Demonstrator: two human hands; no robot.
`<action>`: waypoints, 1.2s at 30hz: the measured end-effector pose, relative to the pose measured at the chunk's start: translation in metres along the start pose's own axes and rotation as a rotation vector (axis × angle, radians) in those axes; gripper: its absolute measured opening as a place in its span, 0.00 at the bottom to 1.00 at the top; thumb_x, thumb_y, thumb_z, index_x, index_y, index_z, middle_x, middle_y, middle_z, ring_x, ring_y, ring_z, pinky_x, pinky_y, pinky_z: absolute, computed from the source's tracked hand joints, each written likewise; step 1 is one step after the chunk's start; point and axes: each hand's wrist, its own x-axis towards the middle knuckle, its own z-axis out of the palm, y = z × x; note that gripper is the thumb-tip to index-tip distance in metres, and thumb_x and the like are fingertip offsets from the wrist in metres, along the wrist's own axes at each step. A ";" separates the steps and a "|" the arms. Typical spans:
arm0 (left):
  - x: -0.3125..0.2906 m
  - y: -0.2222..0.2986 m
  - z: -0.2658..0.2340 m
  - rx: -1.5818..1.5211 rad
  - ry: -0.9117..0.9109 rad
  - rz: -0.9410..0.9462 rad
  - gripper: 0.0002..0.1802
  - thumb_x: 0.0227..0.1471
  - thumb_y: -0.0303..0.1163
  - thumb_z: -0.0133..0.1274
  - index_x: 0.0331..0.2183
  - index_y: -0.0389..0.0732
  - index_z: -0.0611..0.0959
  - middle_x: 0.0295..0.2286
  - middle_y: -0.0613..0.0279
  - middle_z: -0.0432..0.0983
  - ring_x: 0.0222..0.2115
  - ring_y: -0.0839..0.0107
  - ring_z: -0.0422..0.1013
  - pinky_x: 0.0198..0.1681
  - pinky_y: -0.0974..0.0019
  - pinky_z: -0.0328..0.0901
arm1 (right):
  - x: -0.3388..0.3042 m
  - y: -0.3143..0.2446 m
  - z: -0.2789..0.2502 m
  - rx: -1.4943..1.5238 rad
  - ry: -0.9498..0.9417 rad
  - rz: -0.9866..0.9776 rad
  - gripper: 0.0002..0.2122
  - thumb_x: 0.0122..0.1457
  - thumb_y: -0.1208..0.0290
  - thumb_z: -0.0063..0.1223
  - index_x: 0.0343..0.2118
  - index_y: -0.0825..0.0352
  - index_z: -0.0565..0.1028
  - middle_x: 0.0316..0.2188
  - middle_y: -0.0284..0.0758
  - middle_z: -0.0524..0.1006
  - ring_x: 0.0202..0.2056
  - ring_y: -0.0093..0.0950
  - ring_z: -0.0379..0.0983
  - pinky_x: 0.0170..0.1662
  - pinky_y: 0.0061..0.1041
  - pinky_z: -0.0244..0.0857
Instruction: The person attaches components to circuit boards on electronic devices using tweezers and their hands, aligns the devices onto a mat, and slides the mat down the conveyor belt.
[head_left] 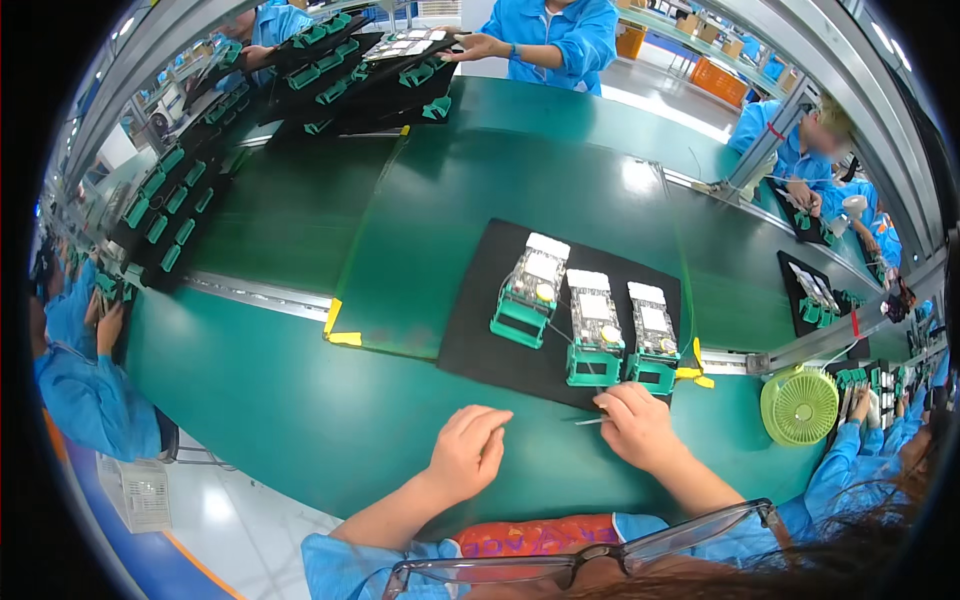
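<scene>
Three circuit boards, each with a white block and a green plastic frame at its near end, lie on a black mat (465, 345): a left board (540, 268), a middle board (594, 312) and a right board (653, 322). At the mat's near edge, just below the middle and right boards, my right hand (638, 428) is closed. A thin pale stick (588, 422) pokes out from its fingers; its kind is unclear. My left hand (466, 455) hovers over the green table left of it, bent fingers apart from the thumb, holding nothing visible.
A green fan (799, 406) stands at the right. Yellow tape (343, 325) marks the belt's edge (270, 292). Black trays with green frames (175, 200) lie far left, where a co-worker's hands (480, 47) hold one. Other co-workers sit along both sides.
</scene>
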 end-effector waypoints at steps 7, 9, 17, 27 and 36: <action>0.015 0.008 -0.024 -0.370 0.200 -0.244 0.16 0.53 0.17 0.47 0.46 0.35 0.74 0.38 0.56 0.74 0.30 0.71 0.75 0.36 0.69 0.69 | -0.064 -0.003 -0.011 -0.042 -0.049 0.011 0.15 0.39 0.77 0.56 0.35 0.63 0.74 0.35 0.33 0.73 0.39 0.31 0.71 0.37 0.27 0.69; 0.060 0.056 -0.052 -0.430 0.585 -0.052 0.22 0.52 0.19 0.46 0.51 0.32 0.68 0.45 0.53 0.70 0.40 0.68 0.71 0.44 0.65 0.66 | -0.077 0.000 -0.011 -0.057 -0.057 0.026 0.15 0.39 0.77 0.56 0.35 0.63 0.74 0.36 0.32 0.73 0.39 0.31 0.71 0.36 0.27 0.69; 0.042 0.043 -0.042 0.368 -0.343 0.164 0.28 0.47 0.18 0.47 0.53 0.32 0.68 0.52 0.48 0.66 0.49 0.55 0.65 0.52 0.58 0.61 | -0.086 -0.001 -0.032 0.051 -0.052 0.081 0.13 0.38 0.81 0.55 0.31 0.65 0.74 0.33 0.34 0.73 0.37 0.35 0.72 0.36 0.31 0.70; 0.040 0.010 0.005 -0.538 -0.124 -0.571 0.33 0.55 0.23 0.49 0.60 0.39 0.55 0.50 0.50 0.65 0.49 0.66 0.65 0.50 0.65 0.63 | -0.093 -0.002 -0.052 0.346 0.263 0.307 0.09 0.40 0.86 0.53 0.25 0.66 0.75 0.26 0.35 0.76 0.29 0.33 0.74 0.31 0.29 0.69; 0.061 -0.008 0.051 -0.921 -0.072 -0.793 0.27 0.49 0.16 0.48 0.52 0.28 0.63 0.41 0.53 0.75 0.39 0.70 0.74 0.41 0.67 0.70 | -0.062 -0.059 -0.030 1.261 -0.214 0.197 0.07 0.48 0.83 0.52 0.31 0.69 0.76 0.33 0.37 0.78 0.33 0.29 0.74 0.35 0.23 0.67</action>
